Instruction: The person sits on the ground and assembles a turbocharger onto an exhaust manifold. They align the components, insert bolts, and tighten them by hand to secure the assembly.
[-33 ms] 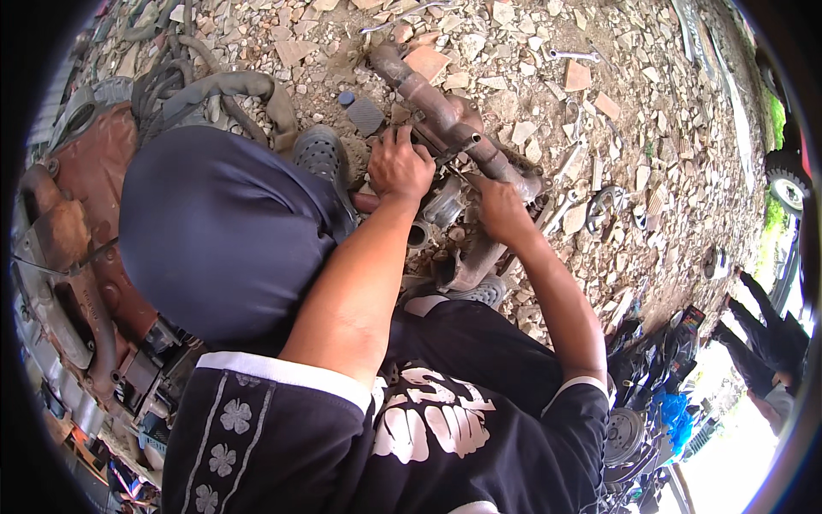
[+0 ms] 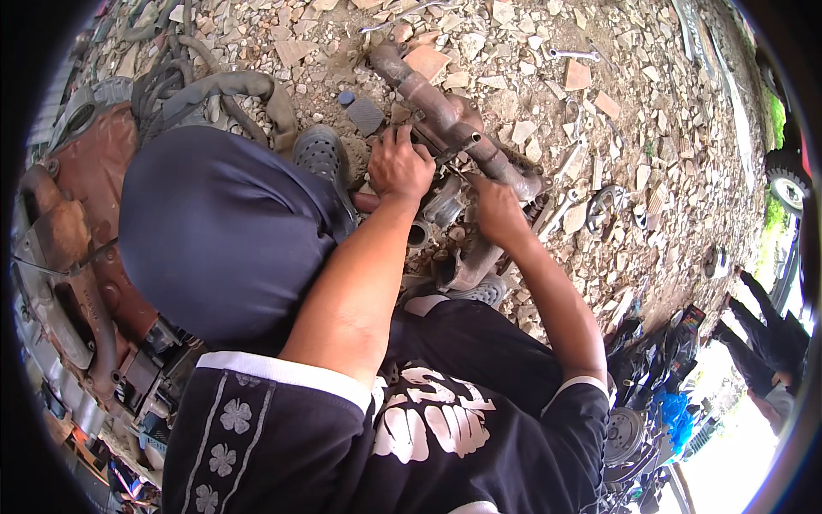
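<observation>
A rusty exhaust manifold (image 2: pixel 432 103) lies slantwise on the stony ground in front of me. At its near side, my left hand (image 2: pixel 401 169) is closed, fingers wrapped over a dark metal bar (image 2: pixel 454 152) whose round end rests by the pipe. My right hand (image 2: pixel 499 212) is also closed, below the pipe's right part; a thin metal tip shows at its fingers, but the rest of what it grips is hidden. Between the hands sits a grey metal ring-shaped part (image 2: pixel 443 206). A curved pipe piece (image 2: pixel 473 264) stands beneath my right wrist.
Wrenches (image 2: pixel 574 56) and a black handwheel-like part (image 2: pixel 604 208) lie on the gravel. A large rusty engine part (image 2: pixel 103 248) and hoses (image 2: pixel 231 84) are at the left. Another person's dark-clothed legs (image 2: pixel 762 334) show at far right, near a wheel (image 2: pixel 786 190).
My right hand and forearm have shifted very slightly to the left. My left hand and the manifold stay where they were.
</observation>
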Tool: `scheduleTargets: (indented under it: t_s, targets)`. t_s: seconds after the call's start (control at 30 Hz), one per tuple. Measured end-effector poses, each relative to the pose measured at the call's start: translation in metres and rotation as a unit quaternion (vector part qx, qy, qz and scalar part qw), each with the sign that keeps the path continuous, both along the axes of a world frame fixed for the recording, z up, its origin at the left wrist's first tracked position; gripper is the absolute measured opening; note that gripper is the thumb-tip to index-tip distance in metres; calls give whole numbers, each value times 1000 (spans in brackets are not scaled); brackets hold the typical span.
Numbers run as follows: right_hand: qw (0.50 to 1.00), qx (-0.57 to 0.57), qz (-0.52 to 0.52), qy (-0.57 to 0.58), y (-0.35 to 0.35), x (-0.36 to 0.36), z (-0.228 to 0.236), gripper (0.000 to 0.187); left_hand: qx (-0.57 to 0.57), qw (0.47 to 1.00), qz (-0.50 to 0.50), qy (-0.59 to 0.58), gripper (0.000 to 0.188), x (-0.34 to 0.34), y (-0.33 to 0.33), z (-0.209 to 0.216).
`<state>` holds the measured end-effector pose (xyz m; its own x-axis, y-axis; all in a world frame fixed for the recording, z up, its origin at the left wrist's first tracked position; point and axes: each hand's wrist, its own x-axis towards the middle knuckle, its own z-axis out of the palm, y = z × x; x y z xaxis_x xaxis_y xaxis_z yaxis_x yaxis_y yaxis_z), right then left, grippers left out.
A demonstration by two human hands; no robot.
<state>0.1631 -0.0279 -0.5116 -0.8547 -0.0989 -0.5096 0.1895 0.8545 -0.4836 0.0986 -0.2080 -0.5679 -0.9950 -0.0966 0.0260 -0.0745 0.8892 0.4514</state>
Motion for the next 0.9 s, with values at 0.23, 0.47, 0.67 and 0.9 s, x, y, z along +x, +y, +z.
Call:
scheduleTargets:
  t_s: [0.23, 0.47, 0.67, 0.9]
  targets:
    - [987, -55, -137, 57, -6, 29, -50, 36, -12, 1000, 1, -2, 34, 0, 1, 4]
    - [983, -100, -140, 58, 3, 31, -91, 35, 0, 1000, 0, 2, 34, 0, 2, 3]
    - [975, -137, -126, 123, -1, 23, -102, 38, -6, 1000, -4, -9, 35, -1, 2, 3]
    - [971, -121, -140, 152, -9, 21, -94, 34, -15, 1000, -1, -17, 36, -1, 1, 3]
